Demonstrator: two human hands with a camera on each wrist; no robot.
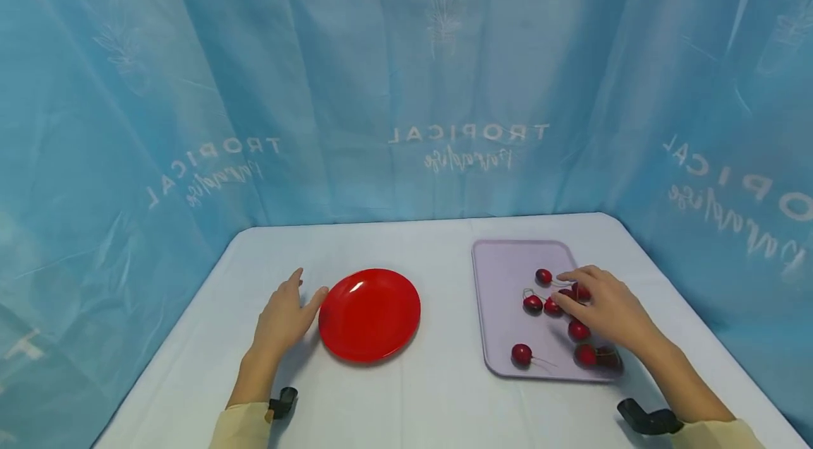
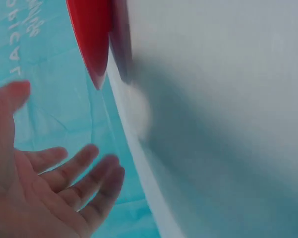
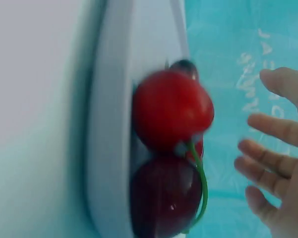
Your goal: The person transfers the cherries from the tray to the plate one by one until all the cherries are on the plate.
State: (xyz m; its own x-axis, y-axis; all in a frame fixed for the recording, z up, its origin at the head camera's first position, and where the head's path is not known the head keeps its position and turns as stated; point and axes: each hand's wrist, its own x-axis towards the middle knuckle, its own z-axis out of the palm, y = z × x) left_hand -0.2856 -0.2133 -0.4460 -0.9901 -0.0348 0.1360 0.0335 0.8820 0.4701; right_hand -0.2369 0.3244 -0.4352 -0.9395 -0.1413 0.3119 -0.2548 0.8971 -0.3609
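Observation:
A round red plate (image 1: 370,315) lies left of the middle of the table. My left hand (image 1: 283,316) is at its left side, fingers spread and holding nothing; in the left wrist view the plate's edge (image 2: 91,39) appears above the left hand (image 2: 64,183). On a pale purple tray (image 1: 508,279) at the right lie several dark red cherries (image 1: 521,355), some with stems. Over the tray's right side hovers my right hand (image 1: 606,304), fingers apart with nothing between them. The right wrist view shows two cherries (image 3: 171,110) close up, apart from the right hand (image 3: 282,153).
A white cloth (image 1: 438,392) covers the table. Blue curtains (image 1: 406,82) with printed lettering stand along the back and both sides. A black wrist mount (image 1: 648,418) sits on the right wrist, another (image 1: 284,403) on the left.

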